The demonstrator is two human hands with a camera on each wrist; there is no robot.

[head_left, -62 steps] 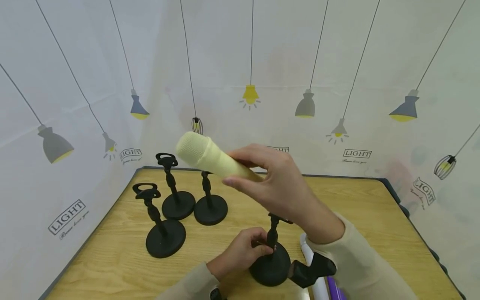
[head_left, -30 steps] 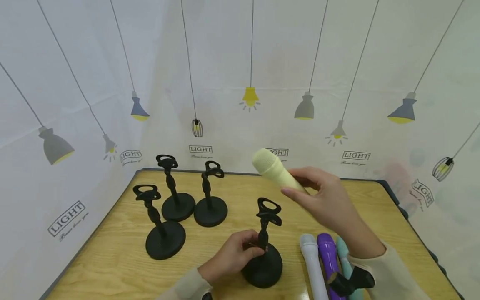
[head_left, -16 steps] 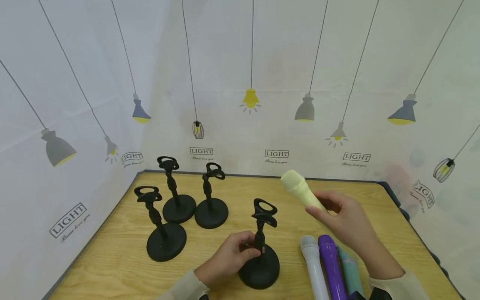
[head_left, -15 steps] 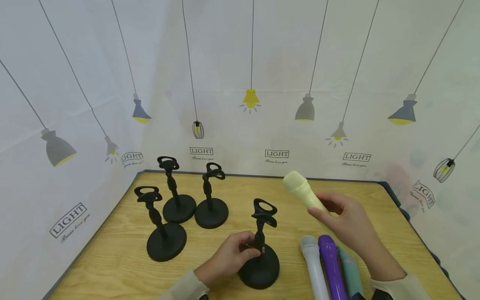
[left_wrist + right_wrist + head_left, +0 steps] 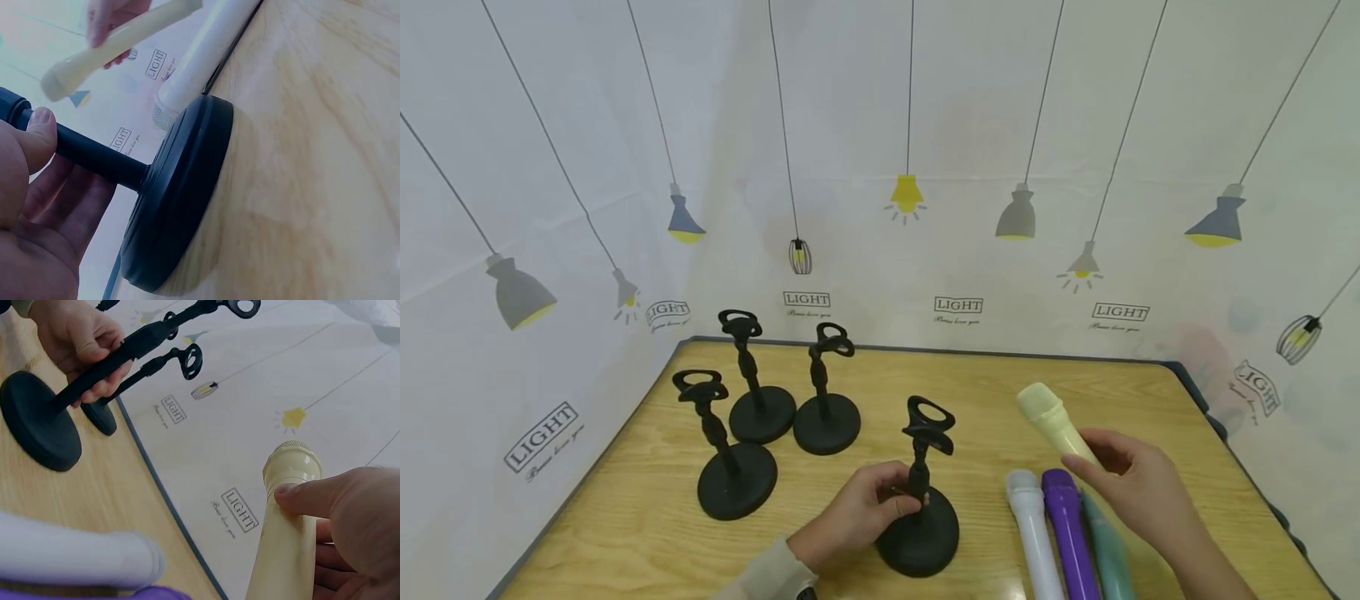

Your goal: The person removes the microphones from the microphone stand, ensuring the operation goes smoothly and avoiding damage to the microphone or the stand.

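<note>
My left hand (image 5: pixel 857 517) grips the post of a black microphone stand (image 5: pixel 922 500) near the table's front; its round base (image 5: pixel 178 194) sits on the wood. In the left wrist view my thumb (image 5: pixel 31 134) lies on the post. My right hand (image 5: pixel 1138 487) holds a pale yellow microphone (image 5: pixel 1052 419) low over the table, head pointing up and away, right of the stand. The right wrist view shows the yellow microphone (image 5: pixel 284 531) in my fingers (image 5: pixel 312 497) and my left hand (image 5: pixel 81 344) on the stand.
A white microphone (image 5: pixel 1033 533), a purple one (image 5: pixel 1071 537) and a teal one (image 5: pixel 1108 554) lie side by side at the front right. Three more black stands (image 5: pixel 730 450) (image 5: pixel 756 387) (image 5: pixel 825 396) stand at the left back. Patterned cloth walls surround the wooden table (image 5: pixel 625 517).
My right hand has carried the yellow microphone from high over the stands down and to the right, beside the lying microphones. My left hand keeps its hold on the stand.
</note>
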